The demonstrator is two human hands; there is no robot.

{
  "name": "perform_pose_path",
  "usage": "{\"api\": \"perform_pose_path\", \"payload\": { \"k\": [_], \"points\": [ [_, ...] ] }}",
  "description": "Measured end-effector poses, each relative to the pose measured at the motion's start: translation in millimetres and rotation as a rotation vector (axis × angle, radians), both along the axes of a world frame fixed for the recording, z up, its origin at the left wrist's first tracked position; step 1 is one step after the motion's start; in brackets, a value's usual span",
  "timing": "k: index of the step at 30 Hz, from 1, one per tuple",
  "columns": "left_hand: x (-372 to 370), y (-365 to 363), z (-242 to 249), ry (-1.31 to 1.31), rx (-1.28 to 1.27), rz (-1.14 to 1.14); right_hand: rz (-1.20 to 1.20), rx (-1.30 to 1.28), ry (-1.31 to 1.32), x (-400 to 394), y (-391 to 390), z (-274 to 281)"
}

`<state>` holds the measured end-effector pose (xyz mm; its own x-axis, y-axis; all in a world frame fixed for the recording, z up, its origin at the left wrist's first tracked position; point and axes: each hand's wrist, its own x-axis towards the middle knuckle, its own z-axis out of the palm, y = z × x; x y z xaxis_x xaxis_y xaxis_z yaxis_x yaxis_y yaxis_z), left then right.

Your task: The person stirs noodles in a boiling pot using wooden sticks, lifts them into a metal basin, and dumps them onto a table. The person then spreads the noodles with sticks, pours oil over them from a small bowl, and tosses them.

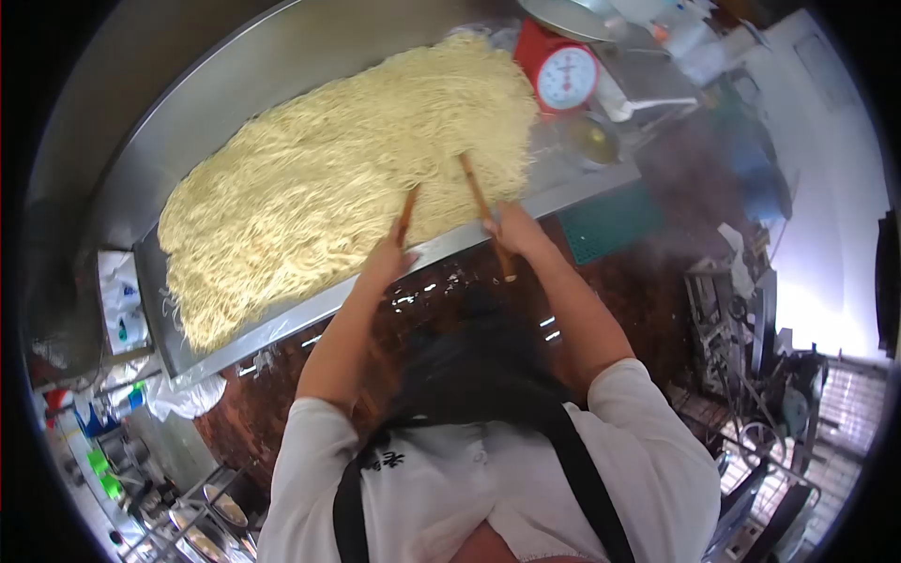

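Note:
A broad layer of pale yellow noodles (pixel 347 178) covers most of a metal table (pixel 310 310) with a raised rim. My left hand (pixel 392 255) is closed around a brown wooden stick (pixel 408 211), whose far end reaches the noodles. My right hand (pixel 511 230) grips a second wooden stick (pixel 475 186). Its upper end is in the noodles, and its lower end sticks out below my hand, over the table's front rim. Both hands are at the front edge, a short way apart.
At the back right stands a red dial scale (pixel 563 75) with a metal pan (pixel 568 14). A clear bowl (pixel 593 141) with something yellow sits beside it. A green mat (pixel 610 223) lies right of the table. The brown floor (pixel 253 403) looks wet. Metal racks (pixel 751 403) stand at right.

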<state>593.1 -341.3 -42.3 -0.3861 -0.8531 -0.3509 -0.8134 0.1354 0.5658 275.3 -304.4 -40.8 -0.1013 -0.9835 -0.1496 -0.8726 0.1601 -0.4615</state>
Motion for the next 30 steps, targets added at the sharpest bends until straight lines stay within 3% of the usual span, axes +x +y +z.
{"api": "perform_pose_path", "payload": {
  "k": [1,2,3,4,6,9,13,15,17,21,24,27,30],
  "points": [
    [-2.1,7.0,7.2,-0.096,0.046,0.043,-0.053,-0.185,0.076,-33.3,-1.3,-10.4],
    [-7.0,18.6,18.0,-0.172,-0.084,0.048,-0.104,-0.375,0.155,-70.4,-8.5,-18.4],
    [-13.4,27.0,27.8,-0.247,-0.210,0.062,-0.164,-0.369,0.309,-116.3,-14.1,-25.9],
    [-28.8,28.8,36.4,-0.074,-0.273,0.060,-0.209,-0.352,0.458,-163.7,-18.5,-32.2],
    [-71.5,25.7,47.5,0.269,-0.403,0.068,-0.710,0.100,-0.418,-238.6,-49.6,-40.0],
    [-153.6,12.2,32.0,0.554,0.014,0.151,-0.885,0.012,-0.663,-259.3,-70.3,-24.4],
    [-247.0,-33.3,-12.9,0.723,0.250,0.237,-0.735,0.057,-0.538,-291.9,-85.8,-41.1],
    [-287.8,-65.1,-12.4,0.786,0.662,0.307,-0.574,0.045,-0.449,-303.2,-86.4,-47.5],
    [-324.5,-88.8,-22.0,0.872,0.859,0.351,-0.607,0.108,-0.401,-302.4,-87.3,-48.6],
    [-367.1,-114.5,-18.1,0.834,0.853,0.450,-0.476,0.192,-0.343,-277.4,-89.7,-6.8],
    [-365.2,-112.9,-19.7,0.858,0.849,0.497,-0.512,0.180,-0.183,-263.5,-95.5,-14.4],
    [-357.0,-109.1,-27.0,0.963,0.861,0.553,-0.341,0.217,-0.044,-251.2,-103.9,-10.7],
    [-324.3,-98.4,-27.8,1.173,0.930,0.661,-0.165,0.089,-0.037,-213.7,-103.3,56.7]
  ]
}}
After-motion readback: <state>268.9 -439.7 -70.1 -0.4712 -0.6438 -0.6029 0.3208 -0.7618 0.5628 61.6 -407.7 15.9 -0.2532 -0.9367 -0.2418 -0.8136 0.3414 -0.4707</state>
